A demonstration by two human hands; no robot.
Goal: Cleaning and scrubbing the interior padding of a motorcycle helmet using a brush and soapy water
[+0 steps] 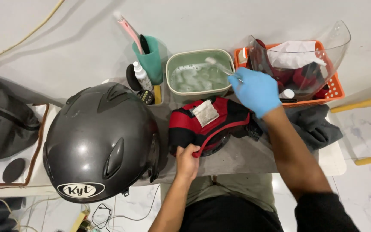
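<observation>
- My left hand [187, 160], bare, pinches the near edge of the red and black helmet liner [211, 124], fingers closed on the fabric so it stays flat and does not slide on the grey cloth [241, 157].
- The liner lies in the middle of the small table, just in front of the green basin [199, 73], with a pale label patch facing up.
- My right hand [255, 90], in a blue glove, is closed around the handle of a small brush [220, 66]; its head reaches over the basin's soapy water, which sits close so I can dip without stretching.
- The glove is on the hand that meets the water; the holding hand stays dry.
- The dark grey helmet [101, 141] rests to my left, touching the liner's side, out of the brush's way.
- The orange basket [335, 88] to the right holds the clear visor [323, 56] and other pads.
- A teal cup [151, 60] and a small white bottle [141, 75] stand behind the helmet.
</observation>
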